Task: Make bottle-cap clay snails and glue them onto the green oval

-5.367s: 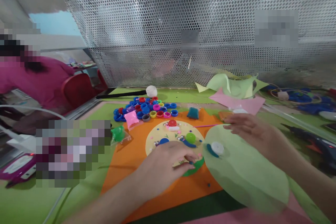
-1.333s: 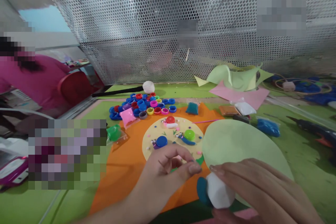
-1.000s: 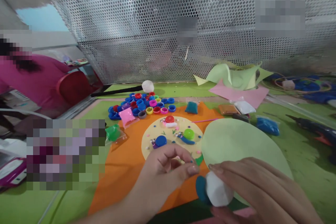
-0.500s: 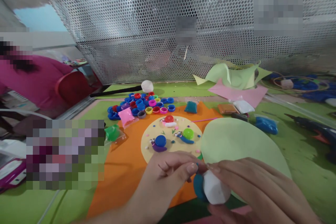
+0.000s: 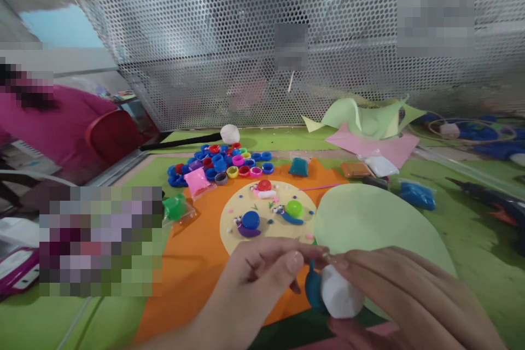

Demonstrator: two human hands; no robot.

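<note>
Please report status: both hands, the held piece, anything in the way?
Right hand holds white-teal piece. Left hand beside its teal part, contact unclear. Nothing seen blocking.

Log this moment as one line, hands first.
Left hand: at teal piece, contact unclear | right hand: holding white piece | cream disc: beyond left hand

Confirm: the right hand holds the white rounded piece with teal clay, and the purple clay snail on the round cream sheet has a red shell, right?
Not red: the head view shows a round blue shell on the purple clay snail. The right hand does hold the white rounded piece.
</note>
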